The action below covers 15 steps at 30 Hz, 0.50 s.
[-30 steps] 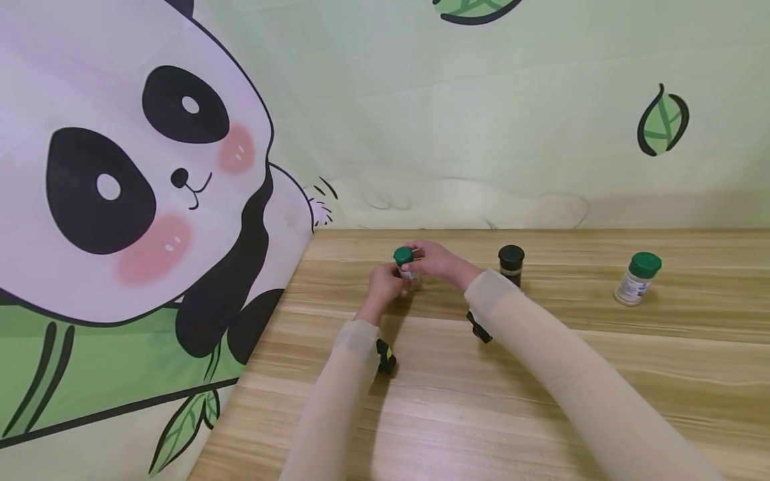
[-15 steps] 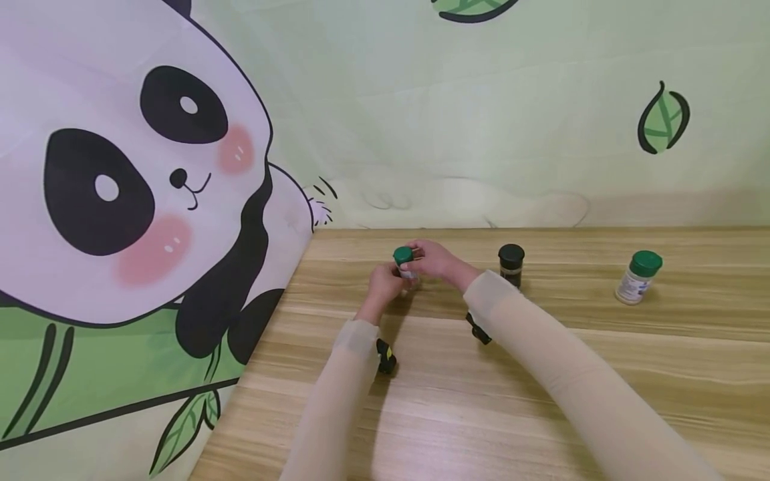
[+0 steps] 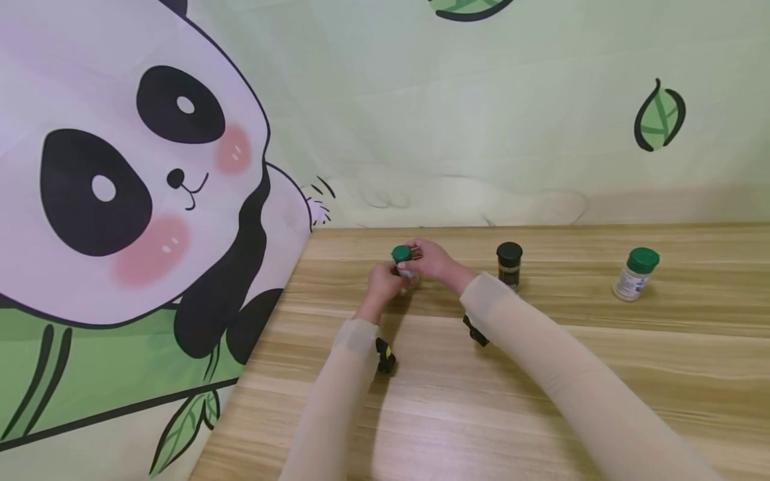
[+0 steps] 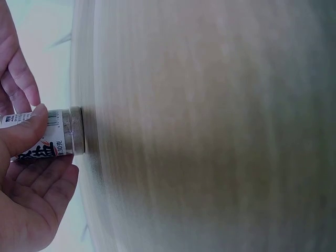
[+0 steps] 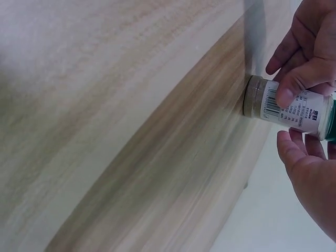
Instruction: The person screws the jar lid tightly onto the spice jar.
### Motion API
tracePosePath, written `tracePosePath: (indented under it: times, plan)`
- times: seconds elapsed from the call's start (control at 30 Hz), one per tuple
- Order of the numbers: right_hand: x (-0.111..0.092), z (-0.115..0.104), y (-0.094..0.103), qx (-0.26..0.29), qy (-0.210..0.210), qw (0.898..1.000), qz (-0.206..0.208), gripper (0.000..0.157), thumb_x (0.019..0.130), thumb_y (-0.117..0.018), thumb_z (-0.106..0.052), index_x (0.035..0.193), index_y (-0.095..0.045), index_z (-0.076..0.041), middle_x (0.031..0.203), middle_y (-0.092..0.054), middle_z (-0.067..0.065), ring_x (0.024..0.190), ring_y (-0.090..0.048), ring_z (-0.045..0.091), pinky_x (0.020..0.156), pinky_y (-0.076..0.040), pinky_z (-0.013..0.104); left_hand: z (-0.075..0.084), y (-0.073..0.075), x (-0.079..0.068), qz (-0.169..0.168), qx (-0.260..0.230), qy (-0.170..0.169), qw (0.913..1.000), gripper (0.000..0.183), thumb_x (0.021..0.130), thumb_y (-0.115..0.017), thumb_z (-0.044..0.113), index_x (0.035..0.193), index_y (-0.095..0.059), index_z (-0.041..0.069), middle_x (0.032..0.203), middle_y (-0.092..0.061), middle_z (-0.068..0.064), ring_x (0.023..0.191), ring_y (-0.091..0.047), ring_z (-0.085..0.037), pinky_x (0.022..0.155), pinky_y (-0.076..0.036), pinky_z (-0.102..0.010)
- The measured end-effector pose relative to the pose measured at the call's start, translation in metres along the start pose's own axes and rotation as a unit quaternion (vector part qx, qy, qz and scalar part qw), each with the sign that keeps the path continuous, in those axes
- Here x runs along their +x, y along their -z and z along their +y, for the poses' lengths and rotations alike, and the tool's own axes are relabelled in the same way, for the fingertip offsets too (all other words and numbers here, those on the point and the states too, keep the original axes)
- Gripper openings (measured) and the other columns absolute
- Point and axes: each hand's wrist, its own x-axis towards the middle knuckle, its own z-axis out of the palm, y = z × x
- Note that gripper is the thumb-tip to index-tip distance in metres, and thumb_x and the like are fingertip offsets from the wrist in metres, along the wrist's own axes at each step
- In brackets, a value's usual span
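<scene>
A small clear seasoning bottle [image 3: 406, 268] with a green cap and a white printed label stands upright on the wooden table [image 3: 457, 387]. My left hand [image 3: 383, 283] grips its lower body, the thumb [image 4: 32, 128] lying across the label and the fingers behind. From the other side my right hand [image 3: 434, 260] holds the upper body just below the cap, thumb in front. In the right wrist view its fingers [image 5: 291, 149] lie along the bottle's side. Powder shows through the base of the bottle [image 5: 254, 97], which meets the tabletop.
To the right stands a black-capped bottle [image 3: 508, 266], partly behind my right sleeve [image 3: 541, 347]. Farther right is another green-capped bottle [image 3: 636, 275]. A panda-printed cloth [image 3: 421, 133] hangs along the back and left edges of the table.
Both hands keep their hold on the bottle, which stays in place. The head view has shifted very slightly.
</scene>
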Motion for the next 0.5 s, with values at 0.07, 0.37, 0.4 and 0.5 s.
tracePosePath:
  times: [0.07, 0.37, 0.4, 0.5]
  plan:
    - [-0.0001, -0.0004, -0.0005, -0.002, 0.0, 1.0, 0.003, 0.052, 0.101, -0.063, -0.012, 0.145, -0.044, 0.009, 0.149, -0.051, 0.029, 0.141, -0.049, 0.041, 0.117, -0.042, 0.048, -0.0002, -0.0001, 0.0004, 0.003, 0.001, 0.0, 1.0, 0.022, 0.086, -0.078, 0.008, 0.102, -0.075, -0.006, 0.099, -0.077, -0.022, 0.074, -0.056, -0.015, 0.065, -0.044, -0.02]
    - [-0.0025, -0.0011, -0.0018, 0.011, -0.009, 1.0, 0.005, 0.053, 0.101, -0.064, -0.013, 0.146, -0.044, 0.006, 0.152, -0.05, 0.027, 0.144, -0.048, 0.039, 0.119, -0.041, 0.047, 0.001, 0.0009, 0.0008, -0.001, -0.006, 0.01, 0.9999, 0.022, 0.087, -0.076, 0.006, 0.104, -0.076, -0.006, 0.1, -0.077, -0.022, 0.076, -0.058, -0.015, 0.068, -0.047, -0.021]
    - [-0.0025, -0.0009, -0.0018, 0.01, -0.01, 1.0, 0.005, 0.053, 0.101, -0.064, -0.013, 0.146, -0.044, 0.006, 0.152, -0.05, 0.027, 0.144, -0.048, 0.039, 0.119, -0.041, 0.047, 0.0009, 0.0009, 0.0009, -0.001, -0.005, 0.009, 0.9999, 0.021, 0.086, -0.076, 0.006, 0.104, -0.076, -0.006, 0.1, -0.077, -0.022, 0.076, -0.058, -0.015, 0.068, -0.046, -0.021]
    - [-0.0027, -0.0003, -0.0018, 0.008, -0.011, 1.0, 0.005, 0.052, 0.101, -0.064, -0.014, 0.146, -0.045, 0.005, 0.152, -0.05, 0.026, 0.144, -0.048, 0.038, 0.119, -0.041, 0.047, 0.001, 0.001, 0.0008, -0.001, -0.002, 0.007, 1.0, 0.021, 0.086, -0.076, 0.007, 0.103, -0.076, -0.006, 0.099, -0.077, -0.022, 0.075, -0.057, -0.015, 0.067, -0.045, -0.019]
